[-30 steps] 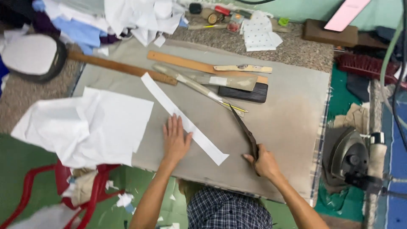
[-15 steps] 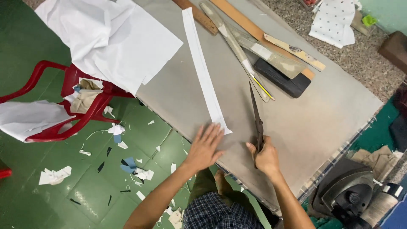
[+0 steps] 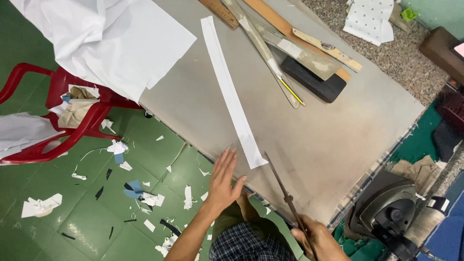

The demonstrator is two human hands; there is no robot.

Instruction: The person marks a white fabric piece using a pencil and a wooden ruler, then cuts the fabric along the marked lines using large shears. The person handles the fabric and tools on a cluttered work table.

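The right hand [image 3: 320,240] is closed around the handles of the scissors [image 3: 286,195], at the near edge of the table [image 3: 338,145]. The blades look shut or nearly so and rest on the grey cloth, their tip just beside the near end of the white strip [image 3: 232,92] without touching it. The left hand [image 3: 224,180] is open and flat, gripping nothing, fingers together; its fingertips lie at the table's edge, just left of the strip's near end.

Since a second ago both hands have drawn back toward the body: the left hand has come off the cloth beside the strip, and the scissors have slid nearer too. The strip now lies free and whole, so no cut into it is under way.

The strip's long axis runs from the near edge up and to the left, away from the person. The scissors point much the same way, almost parallel to it.
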